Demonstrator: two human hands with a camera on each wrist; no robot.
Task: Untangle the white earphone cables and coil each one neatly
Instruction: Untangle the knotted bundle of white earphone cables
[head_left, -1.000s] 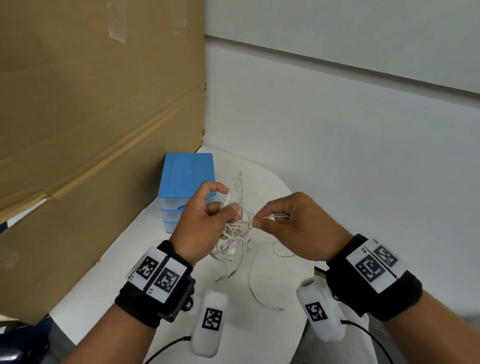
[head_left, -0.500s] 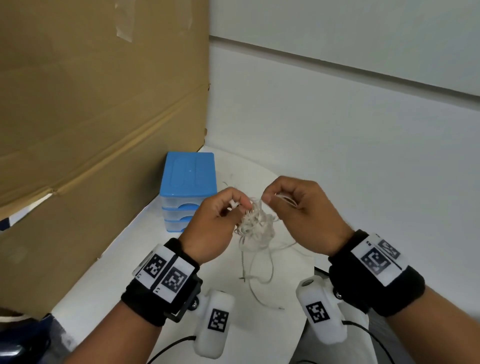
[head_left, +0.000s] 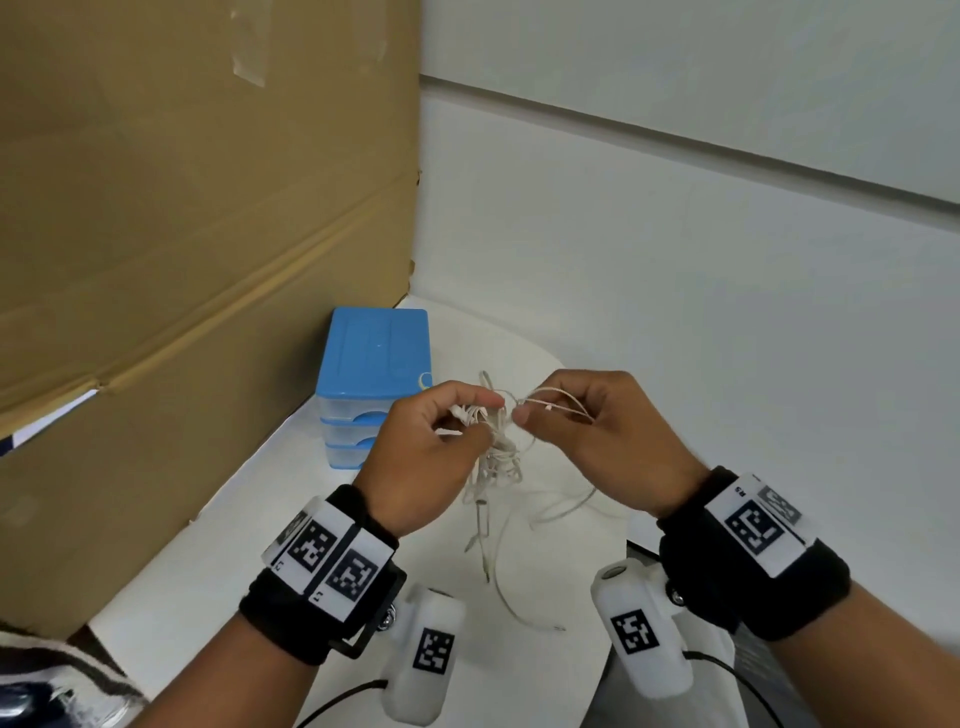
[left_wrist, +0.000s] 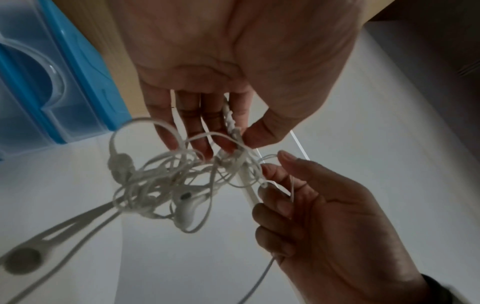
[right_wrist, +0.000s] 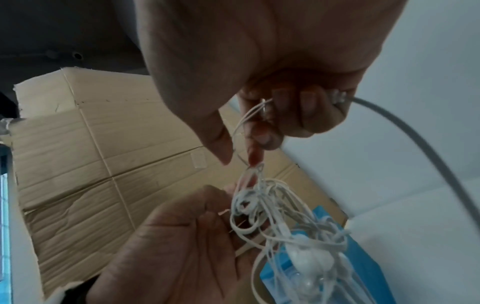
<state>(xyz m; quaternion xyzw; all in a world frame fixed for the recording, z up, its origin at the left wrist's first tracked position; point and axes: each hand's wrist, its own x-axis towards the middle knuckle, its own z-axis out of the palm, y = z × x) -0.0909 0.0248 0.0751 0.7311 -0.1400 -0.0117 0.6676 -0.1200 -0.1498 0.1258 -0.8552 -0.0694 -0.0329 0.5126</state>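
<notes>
Two hands share one knot in the head view. Your left hand (head_left: 426, 457) pinches the top of the white earphone cables (head_left: 496, 457), and your right hand (head_left: 613, 441) pinches one thin strand beside it. The bundle hangs in the air above the white table (head_left: 218, 545), in front of the blue drawer box (head_left: 376, 358); some loose ends reach down toward the table.

In the left wrist view, your thumb and fingers (left_wrist: 228, 142) close on a twisted part of the cables, and an earbud (left_wrist: 187, 207) hangs low inside the loops. I judge the cables very light, soft and a little slippery, so they will not keep any shape alone.

In the right wrist view, your thumb and first finger hold the fine strand, and another cable passes through the curled fingers (right_wrist: 306, 111). You should hold near the knot, not at an earbud, and pull gently; a hard pull would probably tighten it or hurt the thin joints.
</notes>
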